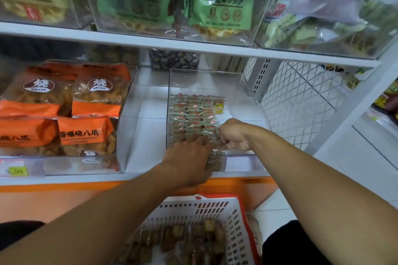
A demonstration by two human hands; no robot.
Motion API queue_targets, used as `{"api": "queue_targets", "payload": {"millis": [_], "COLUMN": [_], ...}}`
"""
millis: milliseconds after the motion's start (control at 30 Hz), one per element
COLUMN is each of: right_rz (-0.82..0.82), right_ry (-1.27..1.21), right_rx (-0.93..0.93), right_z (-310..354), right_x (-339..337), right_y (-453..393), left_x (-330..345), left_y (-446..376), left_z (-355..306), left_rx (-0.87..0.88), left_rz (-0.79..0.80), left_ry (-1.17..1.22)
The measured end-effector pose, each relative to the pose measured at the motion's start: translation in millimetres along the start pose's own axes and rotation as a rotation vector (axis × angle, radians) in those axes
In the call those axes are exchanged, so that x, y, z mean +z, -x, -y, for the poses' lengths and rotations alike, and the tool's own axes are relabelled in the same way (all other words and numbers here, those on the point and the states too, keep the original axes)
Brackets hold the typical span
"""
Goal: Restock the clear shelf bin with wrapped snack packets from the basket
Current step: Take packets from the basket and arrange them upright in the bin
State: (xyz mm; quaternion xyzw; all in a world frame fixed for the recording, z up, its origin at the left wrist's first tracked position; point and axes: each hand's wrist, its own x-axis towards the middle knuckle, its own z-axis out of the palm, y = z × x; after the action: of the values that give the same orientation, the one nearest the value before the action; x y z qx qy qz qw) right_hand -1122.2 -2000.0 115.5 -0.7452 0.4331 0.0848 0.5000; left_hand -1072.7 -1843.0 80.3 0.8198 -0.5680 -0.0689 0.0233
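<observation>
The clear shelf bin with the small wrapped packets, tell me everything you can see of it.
The clear shelf bin is a transparent, open-topped plastic box on the lower white shelf, right of a bin of orange snack bags. Small green-and-red wrapped snack packets lie in neat rows along its left side; its right side is bare. The left hand and the right hand reach in over the front rim.

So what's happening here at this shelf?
A person is restocking a clear shelf bin with small wrapped snack packets. Both hands are inside the bin: the left hand lies flat over the front rows, and the right hand is curled beside them, seemingly tucking packets in. Neat rows fill the bin's left part. A white basket below holds more packets.
</observation>
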Motion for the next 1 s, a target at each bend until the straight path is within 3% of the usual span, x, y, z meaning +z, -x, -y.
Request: {"api": "queue_targets", "payload": {"millis": [67, 133, 200, 233, 333, 400, 467, 567, 633, 667, 833, 900, 1000], "right_rz": [-0.1, -0.35, -0.563, -0.594, -0.465, -0.344, -0.14, 0.234, 0.385, 0.432, 0.618, 0.655, 0.691], "right_ry": [0.229, 0.4, 0.331, 0.265, 0.183, 0.295, 0.56, 0.996, 0.993, 0.95, 1.007, 1.012, 1.077], "right_rx": [-0.114, -0.375, -0.707, -0.868, -1.238, -1.315, -1.132, -0.597, -0.438, -0.402, -0.489, -0.495, -0.367], "right_z": [-0.8, -0.2, 1.2, -1.8, -32.3, -70.5, -115.5, -181.2, -220.0, -235.8, -285.9, -296.6, -311.9], "right_x": [1.4, 4.7, 10.4, 16.8, 52.2, 83.3, 112.2, 146.2, 166.3, 177.1, 233.6, 254.3, 281.7], "right_y": [9.3, 22.5, 40.7, 50.0, 71.9, 77.7, 67.9, 45.2, 37.3, 35.3, 25.0, 21.6, 16.6], "left_x": [-2.2, -5.7, -8.7, -7.8, 7.7, 30.8, 64.5, 127.6, 169.1, 186.5, 253.9, 281.2, 313.0], "left_y": [4.4, 16.7, 35.1, 47.9, 88.7, 114.3, 135.3, 157.4, 170.9, 177.2, 192.5, 191.9, 193.1], "left_z": [-0.4, -1.2, 0.1, 0.8, 2.8, 4.1, 6.9, 24.9, 37.4, 42.2, 45.5, 39.9, 30.7], "left_rx": [0.013, 0.015, 0.02, 0.041, 0.13, 0.18, 0.162, -0.001, -0.134, -0.199, -0.411, -0.354, -0.309], "left_rz": [-0.032, -0.08, -0.163, -0.231, -0.621, -0.713, -0.546, 0.014, 0.409, 0.519, 0.689, 0.779, 0.788], "left_ry": [-0.016, -0.035, -0.035, -0.04, -0.003, 0.115, 0.235, 0.25, 0.257, 0.306, 0.457, 0.398, 0.345]}}
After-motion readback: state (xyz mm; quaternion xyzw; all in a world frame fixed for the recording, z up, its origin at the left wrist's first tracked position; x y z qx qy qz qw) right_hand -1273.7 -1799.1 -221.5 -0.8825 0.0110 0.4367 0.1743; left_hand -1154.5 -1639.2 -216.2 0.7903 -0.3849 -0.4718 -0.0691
